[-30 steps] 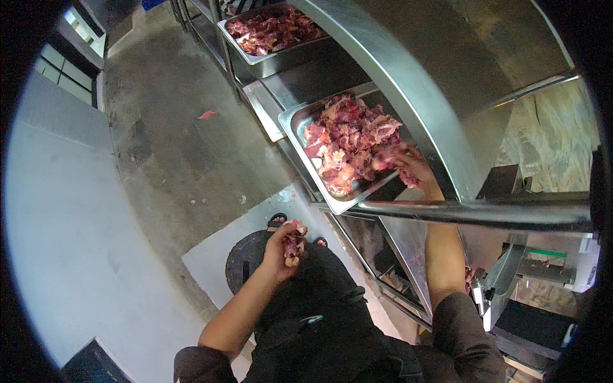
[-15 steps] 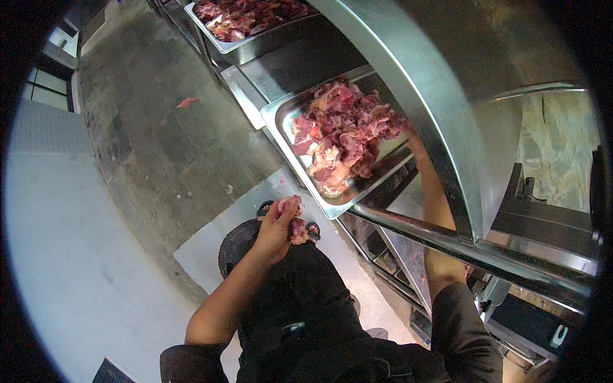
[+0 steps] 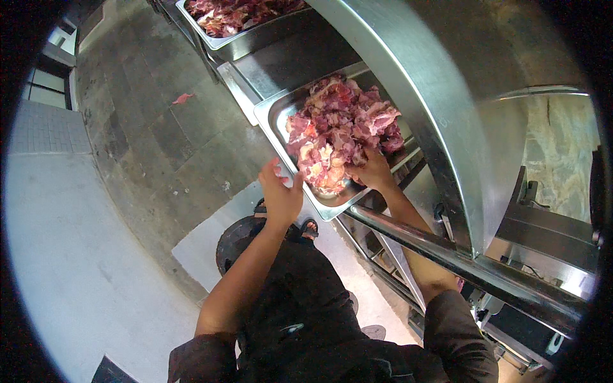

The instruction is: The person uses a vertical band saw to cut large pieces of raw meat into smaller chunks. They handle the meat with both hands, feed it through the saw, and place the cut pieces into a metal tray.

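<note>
A steel tray [image 3: 281,148] holds a heap of raw meat pieces [image 3: 345,121], dark red with some paler, fatty pieces at the near end. My left hand [image 3: 281,195] is just outside the tray's left rim, thumb and fingers apart, with no meat visible in it. Inside the tray, my right hand [image 3: 373,171] reaches in from the right and touches the near right side of the heap. Its fingertips are partly hidden against the meat, so their grip does not show.
Another steel tray of raw meat [image 3: 246,13] stands farther off on the steel counter [image 3: 287,60]. A curved steel housing [image 3: 408,70] rises close on the right, above a round metal bar [image 3: 415,233]. A red scrap [image 3: 182,98] lies on the tiled floor.
The meat that was in my left hand is gone from it, and that hand has moved up toward the tray. My right hand has come from the tray's far right side to its near end.
</note>
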A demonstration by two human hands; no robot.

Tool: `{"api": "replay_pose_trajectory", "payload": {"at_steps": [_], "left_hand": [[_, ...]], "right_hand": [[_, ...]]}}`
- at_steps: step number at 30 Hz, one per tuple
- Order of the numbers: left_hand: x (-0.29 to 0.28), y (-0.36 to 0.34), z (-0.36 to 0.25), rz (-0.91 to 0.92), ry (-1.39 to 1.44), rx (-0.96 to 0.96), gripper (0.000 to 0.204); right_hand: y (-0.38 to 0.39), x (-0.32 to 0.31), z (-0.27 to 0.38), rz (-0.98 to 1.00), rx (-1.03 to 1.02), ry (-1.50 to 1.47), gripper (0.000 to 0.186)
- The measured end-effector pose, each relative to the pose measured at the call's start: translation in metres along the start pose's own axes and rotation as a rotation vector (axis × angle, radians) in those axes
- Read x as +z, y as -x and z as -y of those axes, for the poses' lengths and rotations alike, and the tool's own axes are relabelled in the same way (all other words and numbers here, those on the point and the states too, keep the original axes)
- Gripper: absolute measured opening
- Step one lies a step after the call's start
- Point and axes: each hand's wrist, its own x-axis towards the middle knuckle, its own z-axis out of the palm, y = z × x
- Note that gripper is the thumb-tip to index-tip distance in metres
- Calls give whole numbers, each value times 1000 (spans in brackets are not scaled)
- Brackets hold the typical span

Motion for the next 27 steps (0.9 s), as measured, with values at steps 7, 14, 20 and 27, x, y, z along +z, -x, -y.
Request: {"api": "replay_pose_trajectory", "payload": {"at_steps": [7, 14, 20, 27], "left_hand": [[11, -13, 34, 301, 271, -299, 29], [-6, 8, 34, 152, 240, -385, 22], [-54, 19, 28, 260, 291, -439, 17], [-54, 17, 20, 227, 292, -431, 16]], "right_hand": [[-1, -93, -22, 257, 194, -758, 60], [-55, -114, -59, -334, 19, -1023, 60], [-56, -53, -20, -225, -197, -219, 60], [-52, -32, -8, -123, -170, -216, 62]]}}
